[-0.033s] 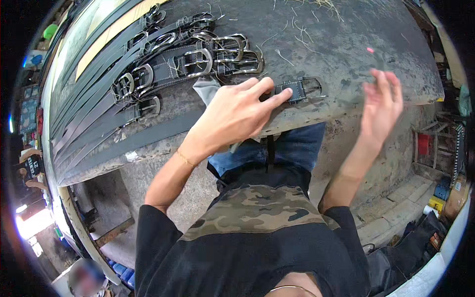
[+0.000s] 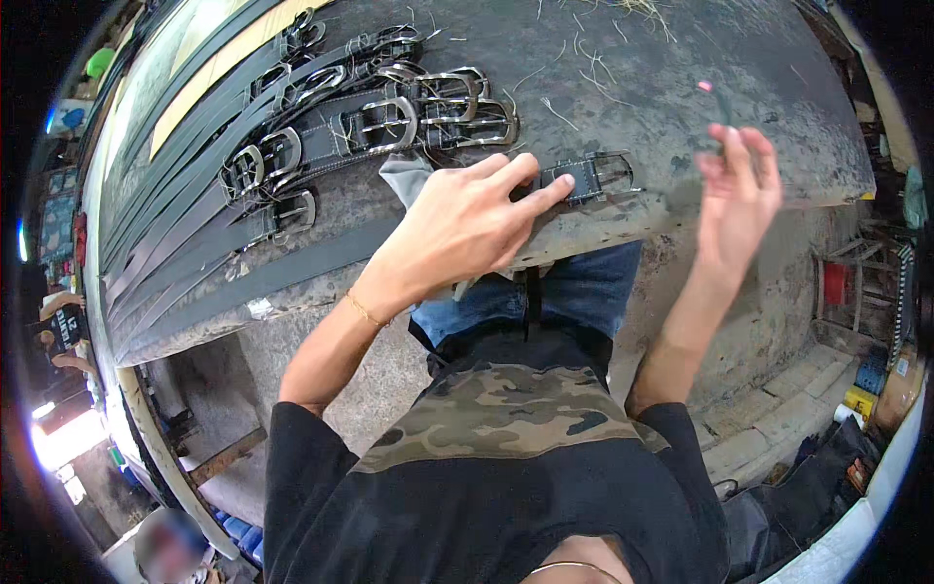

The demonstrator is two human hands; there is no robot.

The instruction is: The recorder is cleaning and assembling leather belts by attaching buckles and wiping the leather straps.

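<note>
Left hand (image 2: 477, 216), palm down, thumb on black belt (image 2: 584, 182) at table's (image 2: 788, 117) near edge, buckle (image 2: 616, 173) pointing right, long axis left-right; right hand (image 2: 739, 200) apart, raised, fingers bent, both grips unclear.

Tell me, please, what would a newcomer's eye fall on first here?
Probably the crowded black straps with shiny metal buckles, at the upper left on the dark worktable. Next may come the left grip, one digit resting on a buckled strap end near the table's front edge. At right, the raised right grip looks blurred, a pink spot just beyond it.
</note>
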